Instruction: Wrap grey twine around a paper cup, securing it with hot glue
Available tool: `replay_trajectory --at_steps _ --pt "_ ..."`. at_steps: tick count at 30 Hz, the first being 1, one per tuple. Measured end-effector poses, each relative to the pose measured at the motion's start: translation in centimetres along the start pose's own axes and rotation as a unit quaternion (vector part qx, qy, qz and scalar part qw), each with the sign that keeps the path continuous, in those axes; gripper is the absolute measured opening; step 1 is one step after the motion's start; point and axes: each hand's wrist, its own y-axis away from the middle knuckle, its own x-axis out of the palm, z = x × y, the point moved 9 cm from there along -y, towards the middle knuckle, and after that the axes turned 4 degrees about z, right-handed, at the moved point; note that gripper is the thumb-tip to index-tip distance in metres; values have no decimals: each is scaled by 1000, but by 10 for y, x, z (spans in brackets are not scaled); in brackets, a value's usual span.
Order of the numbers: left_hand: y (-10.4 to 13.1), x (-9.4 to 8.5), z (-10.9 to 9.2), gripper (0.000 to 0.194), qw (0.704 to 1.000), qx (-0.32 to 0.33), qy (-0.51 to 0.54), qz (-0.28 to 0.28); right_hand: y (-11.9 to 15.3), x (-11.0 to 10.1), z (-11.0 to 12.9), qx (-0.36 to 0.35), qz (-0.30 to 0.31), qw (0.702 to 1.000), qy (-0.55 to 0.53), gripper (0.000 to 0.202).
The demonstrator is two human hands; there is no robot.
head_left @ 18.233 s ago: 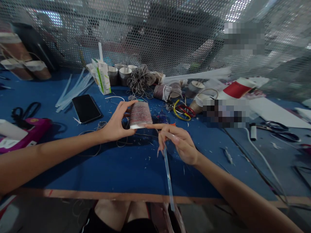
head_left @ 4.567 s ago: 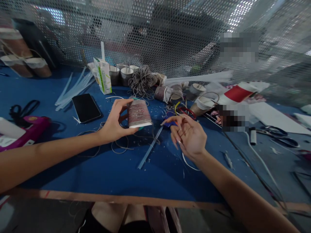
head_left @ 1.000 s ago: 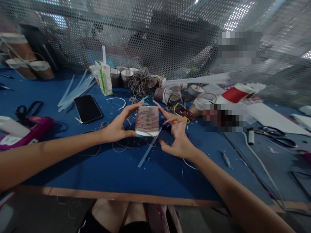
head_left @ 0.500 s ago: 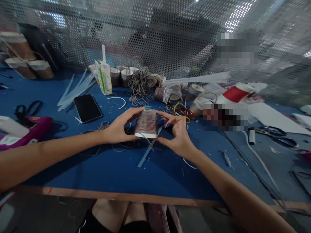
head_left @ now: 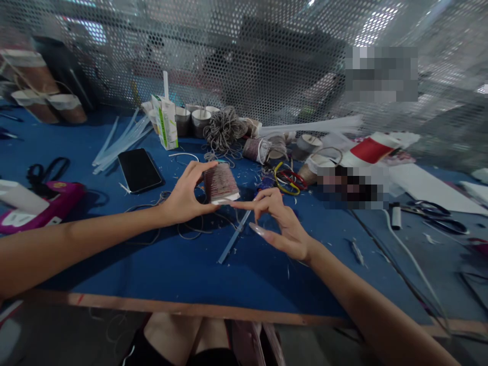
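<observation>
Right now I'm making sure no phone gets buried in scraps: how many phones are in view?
1: the black phone lies on the blue table, left of the left hand. Others could be hidden where the picture is pixelated.

On the table: phone, lying left of the wound cup my left hand is holding; carton, standing behind the phone, rightward; yarn bundle, sitting behind the cup; stick, lying nearer me (slantwise, I'm noting); scissors, resting far right.
</observation>
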Motion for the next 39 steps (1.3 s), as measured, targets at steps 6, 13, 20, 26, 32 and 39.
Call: replay_trajectory --at_steps 6,13,20,26,32,39 --pt "1 0 -2 74 1000 1 17 -7 -2 -9 -11 4 -48 997 -54 19" --pt "3 1 1 75 999 8 31 -15 -1 -23 -26 44 -156 977 -141 33" --pt "3 0 10 93 999 -24 -36 -27 7 -80 -34 122 -245 945 179 35" --pt "2 6 10 87 998 -36 -59 -8 14 -67 -90 309 34 887 343 45" --pt "0 6 5 80 999 -25 -41 8 8 -46 -85 268 39 862 429 25" --pt "1 5 8 84 1000 8 -25 -2 4 -78 -70 198 -124 891 390 20"
